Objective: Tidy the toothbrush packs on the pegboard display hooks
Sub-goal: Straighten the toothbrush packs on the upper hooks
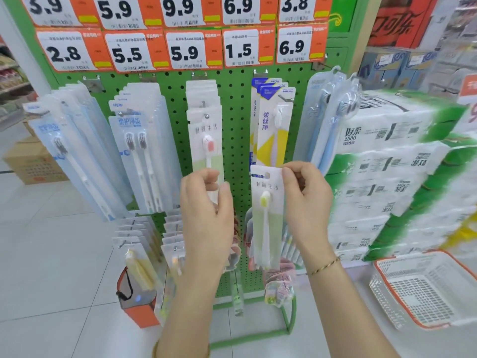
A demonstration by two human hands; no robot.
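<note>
Your right hand (307,200) is raised before the pegboard (235,120), its grip pinching the top corner of the yellow-brush pack (265,223), which hangs off the hooks. Your left hand (206,210) is raised beside it, fingers loosely curled at the hanging pink-brush pack (207,140); whether that grip holds it, I cannot tell.

We see a green pegboard (233,120), orange-and-white price tags (191,51), and a white basket (426,288) with an orange rim.
</note>
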